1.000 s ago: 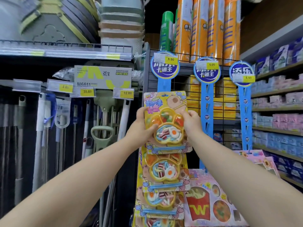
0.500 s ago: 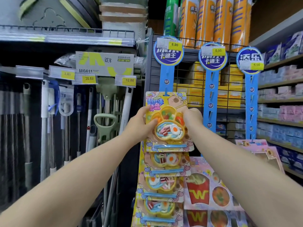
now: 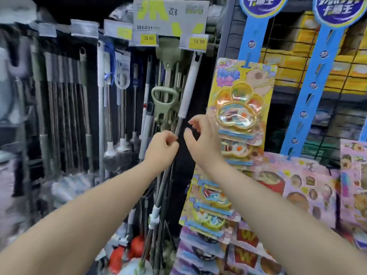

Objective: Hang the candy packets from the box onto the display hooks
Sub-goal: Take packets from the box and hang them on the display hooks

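Mop handles [image 3: 65, 108] hang at 9 o'clock of the view, and just left of centre the left hand [image 3: 161, 148] hovers with its fingers curled in, gripping nothing, in front of a white-sleeved pole [image 3: 188, 90]. At its 3 o'clock, near but apart, the right hand [image 3: 203, 141] has its fingers spread and loose, empty. The yellow toy food pack [image 3: 243, 100] hangs on a blue strip [image 3: 256, 36] at 2 o'clock of that hand, held by neither of the 2 hands.

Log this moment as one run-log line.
left hand: fingers curled, empty | right hand: open, beside top toy pack | top toy pack: hanging on blue strip, ungripped
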